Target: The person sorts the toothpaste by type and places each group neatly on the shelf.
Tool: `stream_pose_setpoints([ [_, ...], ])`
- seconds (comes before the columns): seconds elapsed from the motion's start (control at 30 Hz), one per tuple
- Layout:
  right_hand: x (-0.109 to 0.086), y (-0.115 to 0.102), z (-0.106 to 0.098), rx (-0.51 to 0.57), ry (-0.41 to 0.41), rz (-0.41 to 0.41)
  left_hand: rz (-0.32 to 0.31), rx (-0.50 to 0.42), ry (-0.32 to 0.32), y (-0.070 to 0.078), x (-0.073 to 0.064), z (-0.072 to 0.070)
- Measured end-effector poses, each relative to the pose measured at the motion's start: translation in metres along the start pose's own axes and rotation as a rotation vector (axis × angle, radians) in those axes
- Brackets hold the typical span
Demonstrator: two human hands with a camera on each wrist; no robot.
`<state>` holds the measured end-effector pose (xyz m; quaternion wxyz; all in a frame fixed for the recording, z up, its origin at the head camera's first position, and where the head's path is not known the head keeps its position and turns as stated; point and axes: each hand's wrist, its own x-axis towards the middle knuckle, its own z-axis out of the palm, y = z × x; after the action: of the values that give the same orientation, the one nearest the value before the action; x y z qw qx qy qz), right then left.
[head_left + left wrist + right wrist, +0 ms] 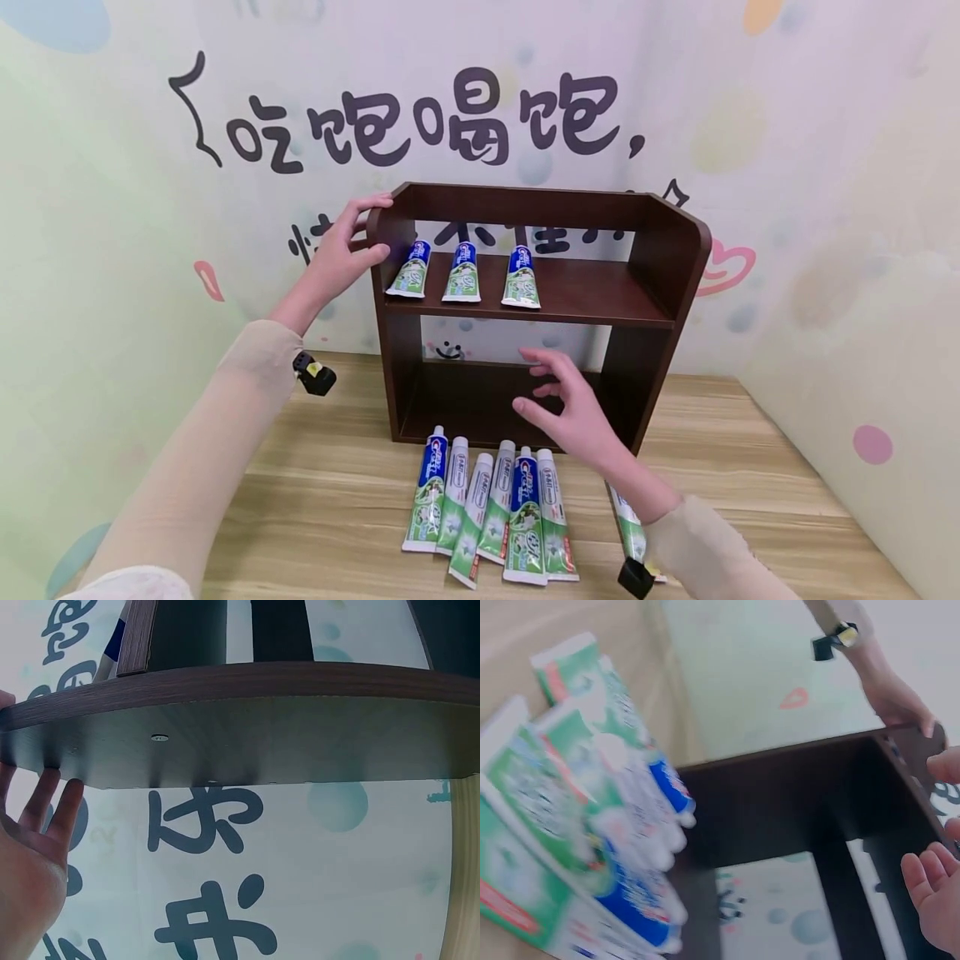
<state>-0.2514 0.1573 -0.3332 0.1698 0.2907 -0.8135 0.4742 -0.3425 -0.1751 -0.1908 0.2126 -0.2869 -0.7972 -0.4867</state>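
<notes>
A dark brown two-tier shelf (525,315) stands on the table. My left hand (341,254) holds its upper left side panel (262,739), thumb over the front edge and fingers against the outer face. My right hand (573,408) is in the air before the lower compartment, holding nothing, its fingers loosely bent. On the upper tier 3 toothpaste tubes (462,275) lean back, caps up, in the left and middle part. Several more toothpaste tubes (480,508) lie side by side in front of the shelf, caps towards it.
Another toothpaste tube (628,525) lies at the right, partly hidden under the right forearm. The wooden table (315,483) reaches back to a wall (300,50) with large black characters and coloured spots. A second wall (847,250) borders the table on the right.
</notes>
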Motion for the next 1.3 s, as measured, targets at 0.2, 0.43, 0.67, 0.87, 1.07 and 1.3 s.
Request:
stream_pose_setpoints([
  [0.2, -0.023, 0.009, 0.017, -0.02, -0.021, 0.064, -0.003, 0.0, -0.003, 0.0, 0.0, -0.001],
  [0.43, -0.043, 0.02, 0.029, -0.036, -0.042, 0.171, 0.0, 0.005, -0.008, 0.0, 0.0, -0.001],
  [0.67, -0.061, 0.031, 0.034, -0.011, -0.08, 0.292, 0.01, 0.009, -0.007, 0.002, 0.0, -0.001],
  [0.87, -0.073, 0.038, 0.037, -0.012, -0.119, 0.366, 0.014, 0.022, -0.012, 0.002, 0.0, -0.003],
  [1.07, -0.085, 0.046, 0.036, -0.064, -0.172, 0.408, 0.046, -0.005, -0.033, -0.012, 0.006, -0.006],
  [1.3, -0.09, 0.047, 0.028, -0.133, -0.315, 0.412, 0.068, 0.002, -0.043, -0.028, 0.013, -0.013],
])
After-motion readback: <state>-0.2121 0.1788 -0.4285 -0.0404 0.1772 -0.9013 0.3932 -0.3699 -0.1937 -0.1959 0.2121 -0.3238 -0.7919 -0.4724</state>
